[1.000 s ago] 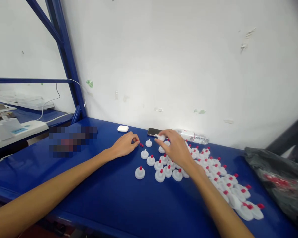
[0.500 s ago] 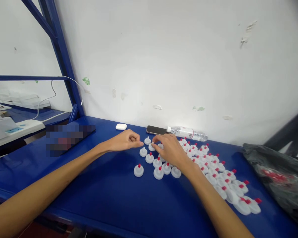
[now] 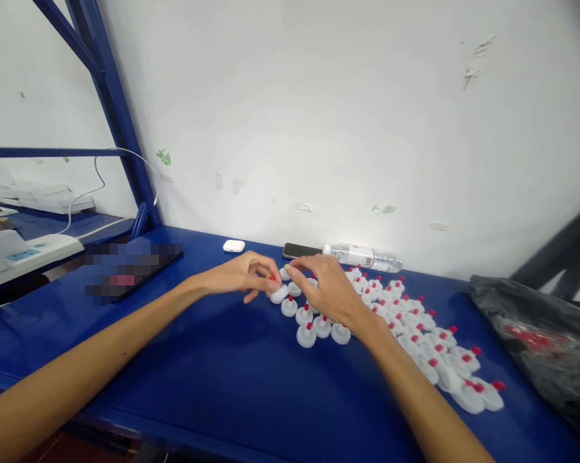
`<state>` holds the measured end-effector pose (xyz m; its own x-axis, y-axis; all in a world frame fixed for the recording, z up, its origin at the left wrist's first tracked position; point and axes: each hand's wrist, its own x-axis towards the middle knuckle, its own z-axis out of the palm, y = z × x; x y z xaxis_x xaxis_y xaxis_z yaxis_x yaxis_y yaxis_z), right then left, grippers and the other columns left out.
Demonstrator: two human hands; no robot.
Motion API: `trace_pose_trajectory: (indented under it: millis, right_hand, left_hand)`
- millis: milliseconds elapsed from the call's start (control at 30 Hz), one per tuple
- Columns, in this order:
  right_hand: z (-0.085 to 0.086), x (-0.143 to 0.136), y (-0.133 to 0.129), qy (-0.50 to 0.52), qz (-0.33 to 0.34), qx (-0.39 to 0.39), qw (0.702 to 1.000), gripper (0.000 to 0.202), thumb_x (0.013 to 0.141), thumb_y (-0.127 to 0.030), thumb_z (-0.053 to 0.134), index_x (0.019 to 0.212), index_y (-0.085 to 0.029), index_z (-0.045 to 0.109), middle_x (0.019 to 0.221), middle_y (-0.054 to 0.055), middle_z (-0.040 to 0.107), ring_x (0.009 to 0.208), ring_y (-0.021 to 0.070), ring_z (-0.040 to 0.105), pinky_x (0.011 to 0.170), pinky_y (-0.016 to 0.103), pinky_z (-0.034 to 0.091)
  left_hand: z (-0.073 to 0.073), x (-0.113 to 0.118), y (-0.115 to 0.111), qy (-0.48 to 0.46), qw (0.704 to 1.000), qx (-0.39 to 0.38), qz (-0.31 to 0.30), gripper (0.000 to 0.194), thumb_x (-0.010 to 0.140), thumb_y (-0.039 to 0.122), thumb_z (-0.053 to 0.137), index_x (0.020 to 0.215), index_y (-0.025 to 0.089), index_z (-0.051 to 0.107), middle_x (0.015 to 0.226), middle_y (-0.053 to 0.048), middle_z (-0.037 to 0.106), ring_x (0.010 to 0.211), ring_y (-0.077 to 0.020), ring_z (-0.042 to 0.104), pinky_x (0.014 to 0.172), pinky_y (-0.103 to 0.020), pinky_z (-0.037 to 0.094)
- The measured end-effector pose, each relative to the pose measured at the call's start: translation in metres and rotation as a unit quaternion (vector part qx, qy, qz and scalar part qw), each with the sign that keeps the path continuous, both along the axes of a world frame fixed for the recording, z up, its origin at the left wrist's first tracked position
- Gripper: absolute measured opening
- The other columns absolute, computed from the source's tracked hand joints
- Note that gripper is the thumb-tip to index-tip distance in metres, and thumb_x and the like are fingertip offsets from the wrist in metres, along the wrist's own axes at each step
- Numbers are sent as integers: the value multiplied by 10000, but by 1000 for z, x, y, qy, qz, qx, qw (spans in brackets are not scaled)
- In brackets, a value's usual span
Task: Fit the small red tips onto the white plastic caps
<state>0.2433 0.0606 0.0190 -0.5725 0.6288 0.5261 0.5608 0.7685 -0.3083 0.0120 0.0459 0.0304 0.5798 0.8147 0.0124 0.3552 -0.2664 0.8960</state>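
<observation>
My left hand has its thumb and fingers closed on a white, funnel-like screw cap with a red tip, which is tilted. To the right, my right hand hovers low over the group, palm down. Its thumb and index finger come together beside the stem of another white cap; whether anything sits between them is hidden. Below the hands stand several round white caps with red tips, among them a front cap. A plain-looking cap lies between the two hands.
Many more red-tipped caps spread to the right. Behind lie a phone, a clear bottle and a white case along the wall. A black plastic bag is at the right edge, a power strip at the left.
The red-tipped cap that stood alone at the front is gone from its spot. My left hand now grips a red-tipped cap; my right fingers have shifted slightly left and up.
</observation>
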Motion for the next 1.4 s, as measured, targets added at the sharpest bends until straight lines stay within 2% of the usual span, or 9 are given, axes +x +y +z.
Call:
trace_pose_trajectory:
  millis: [100, 267, 400, 500, 867, 1000, 1167, 1267, 1400]
  right_hand:
    - [0, -6, -5, 15, 21, -15, 1000, 333, 991, -534, 549, 1128, -262, 684, 1018, 13, 755, 959, 227, 673, 916, 387, 437]
    - [-6, -8, -2, 37, 21, -27, 999, 284, 976, -481, 602, 1102, -239, 682, 966, 25, 750, 915, 225, 689, 872, 358, 460]
    - [-7, -5, -1, 36, 24, -36, 998, 260, 977, -418, 607, 1165, -250, 670, 987, 30, 747, 908, 229, 699, 820, 343, 489]
    - [-6, -3, -1, 36, 38, -31, 998, 292, 989, -400, 589, 1250, -281, 639, 1045, 16, 751, 931, 216, 704, 812, 330, 506]
    - [7, 3, 8, 3, 91, 82, 992, 262, 967, -281, 649, 1228, -256, 652, 1144, 43, 756, 1061, 235, 680, 966, 390, 452]
    - [10, 30, 24, -6, 40, 137, 990, 269, 953, -194, 620, 1217, -234, 652, 1133, 73, 754, 1056, 264, 673, 980, 426, 454]
    - [14, 78, 47, 53, -128, 197, 971, 290, 950, -253, 610, 1223, -158, 636, 1092, 164, 723, 1024, 359, 654, 932, 544, 450]
    - [9, 72, 44, 35, -125, 198, 971, 290, 944, -241, 619, 1227, -175, 623, 1121, 125, 718, 1037, 317, 655, 958, 488, 455]
    - [0, 44, 32, -17, -80, 183, 980, 284, 937, -191, 616, 1221, -211, 606, 1094, 65, 734, 1002, 267, 666, 988, 431, 447]
  left_hand:
    - [-1, 2, 2, -32, 996, 50, 70, 365, 896, 530, 644, 968, 173, 625, 777, -29, 678, 445, -86, 554, 392, -203, 243]
    - [-12, 8, 1, 1, 978, 156, 136, 342, 929, 521, 604, 941, 183, 652, 747, -7, 665, 511, -99, 518, 507, -239, 332]
    - [-19, 10, 0, 59, 960, 239, 134, 264, 964, 444, 570, 890, 215, 679, 789, -12, 661, 705, -156, 538, 668, -280, 334]
    - [-20, 9, -2, 76, 954, 261, 124, 324, 991, 421, 514, 784, 205, 638, 730, -3, 606, 669, -152, 485, 668, -294, 297]
    - [-14, 26, -7, -30, 988, 91, 124, 455, 978, 558, 456, 698, 201, 499, 429, 92, 319, 365, -101, 412, 452, -241, 347]
    - [-16, 19, 0, -44, 990, 41, 127, 461, 980, 574, 397, 688, 219, 440, 441, 105, 247, 332, -99, 368, 399, -236, 298]
    - [-21, 5, 13, -12, 982, 93, 162, 467, 969, 559, 429, 704, 191, 537, 500, 53, 424, 437, -108, 459, 491, -245, 369]
    - [-27, 3, 16, 48, 965, 163, 199, 420, 947, 521, 492, 793, 174, 671, 673, -7, 582, 562, -127, 500, 571, -264, 390]
    - [-32, 4, 14, 152, 932, 251, 213, 199, 869, 385, 632, 862, 231, 758, 869, -27, 652, 710, -164, 526, 632, -284, 349]
